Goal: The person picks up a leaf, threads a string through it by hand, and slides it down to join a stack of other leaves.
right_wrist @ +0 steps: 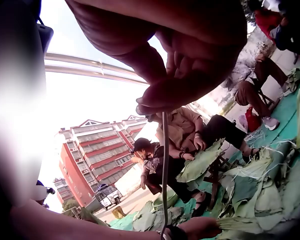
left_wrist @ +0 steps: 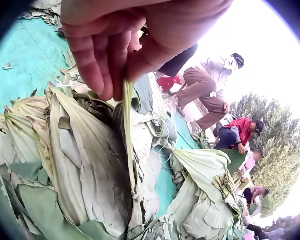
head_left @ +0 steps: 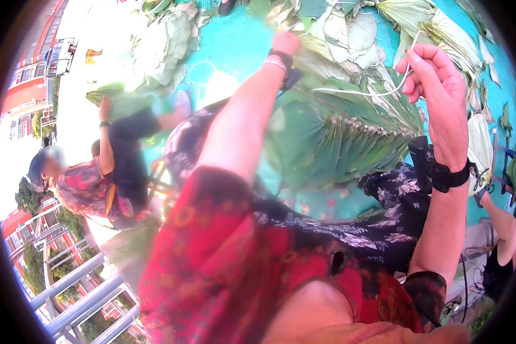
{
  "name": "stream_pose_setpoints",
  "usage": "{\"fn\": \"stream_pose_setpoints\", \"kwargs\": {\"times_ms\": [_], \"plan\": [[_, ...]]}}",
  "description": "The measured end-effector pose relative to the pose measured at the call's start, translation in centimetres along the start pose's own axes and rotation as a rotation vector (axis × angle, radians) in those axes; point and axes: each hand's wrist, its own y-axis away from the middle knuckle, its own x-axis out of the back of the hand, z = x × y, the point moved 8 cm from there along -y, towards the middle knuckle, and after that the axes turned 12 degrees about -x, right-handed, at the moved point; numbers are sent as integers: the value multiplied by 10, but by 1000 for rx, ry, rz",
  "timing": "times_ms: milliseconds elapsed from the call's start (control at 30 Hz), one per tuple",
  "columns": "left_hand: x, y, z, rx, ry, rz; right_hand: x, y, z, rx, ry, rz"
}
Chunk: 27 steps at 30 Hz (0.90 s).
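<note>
My left hand (head_left: 285, 43) reaches out over the leaf pile, blurred in the head view. In the left wrist view its thumb and fingers pinch the narrow stem end of a folded green leaf (left_wrist: 127, 112). My right hand (head_left: 441, 86) is raised at the right, pinching a thin white string (head_left: 397, 89) between thumb and fingertips. The string curves away to the left in the head view and hangs down in the right wrist view. Below the hands, in front of my lap, lies a stack of large green leaves (head_left: 350, 137) with gathered ends along its middle.
Heaps of pale, drying leaves (head_left: 350, 34) cover the turquoise ground sheet (head_left: 235, 34). A seated person (head_left: 86, 186) in a cap holds a leaf at the left. Metal rails (head_left: 80, 292) stand at lower left. Other people (left_wrist: 210, 82) sit farther off.
</note>
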Motion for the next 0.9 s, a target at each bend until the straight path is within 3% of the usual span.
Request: {"fn": "stream_pose_setpoints", "kwargs": {"times_ms": [133, 233, 300, 333, 433, 633, 733, 900], "plan": [[46, 2, 23, -245, 11, 28, 2, -4, 1, 46, -22, -18], [109, 17, 73, -252, 138, 110, 1, -6, 1, 91, 3, -22], [149, 36, 108, -101, 514, 200, -2, -7, 1, 124, 16, -21], [160, 31, 114, -182, 424, 142, -3, -9, 2, 135, 30, -16], [195, 66, 165, -208, 621, 142, -6, -11, 2, 140, 78, 11], [203, 121, 225, -292, 936, 131, -35, -4, 2, 335, 184, -45], [190, 127, 248, -306, 1065, 58, -46, 1, -1, 332, 212, -37], [188, 135, 280, -299, 1001, 9, -47, -6, -5, 321, 276, 1]]}}
